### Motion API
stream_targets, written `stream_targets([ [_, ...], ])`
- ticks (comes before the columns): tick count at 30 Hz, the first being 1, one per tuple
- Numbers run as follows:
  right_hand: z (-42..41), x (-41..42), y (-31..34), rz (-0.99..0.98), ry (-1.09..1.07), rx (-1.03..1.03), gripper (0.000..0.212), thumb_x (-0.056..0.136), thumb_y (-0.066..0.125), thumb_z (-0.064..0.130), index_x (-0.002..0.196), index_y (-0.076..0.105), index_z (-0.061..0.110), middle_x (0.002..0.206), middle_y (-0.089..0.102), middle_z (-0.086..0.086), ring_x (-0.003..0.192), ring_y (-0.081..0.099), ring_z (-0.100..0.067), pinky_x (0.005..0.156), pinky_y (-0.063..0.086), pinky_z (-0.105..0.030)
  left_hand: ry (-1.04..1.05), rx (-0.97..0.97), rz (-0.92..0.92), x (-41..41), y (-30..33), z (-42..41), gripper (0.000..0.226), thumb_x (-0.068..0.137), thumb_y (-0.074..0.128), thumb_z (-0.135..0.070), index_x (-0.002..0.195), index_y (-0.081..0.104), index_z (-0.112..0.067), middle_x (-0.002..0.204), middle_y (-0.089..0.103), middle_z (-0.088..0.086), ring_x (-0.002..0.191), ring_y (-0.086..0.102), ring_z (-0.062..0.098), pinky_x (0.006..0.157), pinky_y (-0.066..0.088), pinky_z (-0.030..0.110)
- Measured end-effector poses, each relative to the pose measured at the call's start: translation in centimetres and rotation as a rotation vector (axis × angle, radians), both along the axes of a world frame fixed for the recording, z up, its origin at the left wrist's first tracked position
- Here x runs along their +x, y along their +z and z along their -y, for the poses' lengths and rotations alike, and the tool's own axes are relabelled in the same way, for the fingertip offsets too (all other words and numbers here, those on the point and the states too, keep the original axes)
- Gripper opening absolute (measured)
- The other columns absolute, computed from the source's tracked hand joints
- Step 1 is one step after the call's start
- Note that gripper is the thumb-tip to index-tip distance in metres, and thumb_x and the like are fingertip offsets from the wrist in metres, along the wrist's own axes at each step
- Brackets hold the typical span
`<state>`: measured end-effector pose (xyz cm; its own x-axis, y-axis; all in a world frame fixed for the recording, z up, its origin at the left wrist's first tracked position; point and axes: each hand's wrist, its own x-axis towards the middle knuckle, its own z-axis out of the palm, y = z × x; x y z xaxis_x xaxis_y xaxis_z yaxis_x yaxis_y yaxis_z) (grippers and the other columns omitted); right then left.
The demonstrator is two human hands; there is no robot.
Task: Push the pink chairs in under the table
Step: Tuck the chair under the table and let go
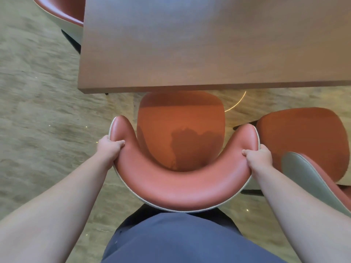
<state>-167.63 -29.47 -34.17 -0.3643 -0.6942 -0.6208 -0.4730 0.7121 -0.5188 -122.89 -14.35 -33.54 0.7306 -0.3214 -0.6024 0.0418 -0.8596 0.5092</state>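
Note:
A pink chair (180, 188) with a curved padded backrest stands right in front of me, its seat facing the brown wooden table (190, 54). The front edge of the seat just reaches under the table's near edge. My left hand (110, 149) grips the left end of the backrest, thumb on top. My right hand (258, 156) grips the right end the same way. A second pink chair (307, 135) stands to the right, away from the table and angled. A third pink chair (64, 12) shows at the top left, beside the table's left side.
The floor (38, 111) is beige patterned carpet, blurred by motion. A thin metal ring (240, 103) of the table base shows below the table edge. The right chair's grey back shell (307, 179) sits close to my right forearm.

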Motion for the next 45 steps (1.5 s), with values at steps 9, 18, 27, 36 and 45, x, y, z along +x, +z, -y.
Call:
stream_targets([
  [9, 9.0, 1.4, -1.2, -0.019, 0.055, -0.010, 0.018, 0.075, 0.074, 0.014, 0.084, 0.059, 0.018, 0.084, 0.067, -0.002, 0.078, 0.066, -0.029, 0.077, 0.055, -0.040, 0.049, -0.001, -0.008, 0.4, -1.7, 7.1, 0.031, 0.084, 0.077, -0.013, 0.111, 0.064, -0.007, 0.102, 0.065, 0.012, 0.092, 0.063, 0.031, 0.078, 0.049, 0.036],
  [18, 15.1, 3.0, -3.0, 0.000, 0.057, -0.020, 0.020, 0.073, 0.074, 0.017, 0.085, 0.059, 0.018, 0.085, 0.069, -0.003, 0.082, 0.068, -0.033, 0.083, 0.058, -0.045, 0.080, -0.024, -0.018, 1.5, -3.4, 12.4, 0.032, 0.086, 0.075, -0.014, 0.114, 0.061, -0.009, 0.107, 0.065, 0.012, 0.094, 0.062, 0.032, 0.082, 0.051, 0.038],
  [27, 17.5, 4.1, -3.9, -0.030, 0.082, -0.032, 0.021, 0.077, 0.075, 0.018, 0.089, 0.058, 0.020, 0.088, 0.068, -0.001, 0.089, 0.068, -0.035, 0.090, 0.057, -0.047, 0.097, -0.023, 0.003, 1.6, -4.6, 13.4, 0.039, 0.086, 0.076, -0.017, 0.120, 0.060, -0.005, 0.110, 0.062, 0.012, 0.096, 0.061, 0.032, 0.083, 0.049, 0.037],
  [36, 17.9, 4.6, -4.2, -0.051, 0.081, -0.027, 0.024, 0.080, 0.075, 0.018, 0.097, 0.059, 0.015, 0.096, 0.070, -0.007, 0.091, 0.068, -0.036, 0.091, 0.056, -0.048, 0.086, -0.026, 0.000, 2.0, -4.6, 14.2, 0.033, 0.087, 0.077, -0.016, 0.114, 0.060, -0.008, 0.106, 0.062, 0.012, 0.094, 0.060, 0.031, 0.080, 0.046, 0.036],
  [45, 18.3, 4.6, -4.4, -0.118, 0.122, 0.002, 0.034, 0.082, 0.077, 0.025, 0.106, 0.056, 0.013, 0.107, 0.068, -0.011, 0.096, 0.066, -0.037, 0.093, 0.053, -0.046, 0.073, -0.003, 0.014, 2.1, -4.8, 14.5, 0.040, 0.087, 0.078, -0.023, 0.118, 0.059, -0.007, 0.107, 0.060, 0.010, 0.094, 0.058, 0.029, 0.080, 0.044, 0.035],
])
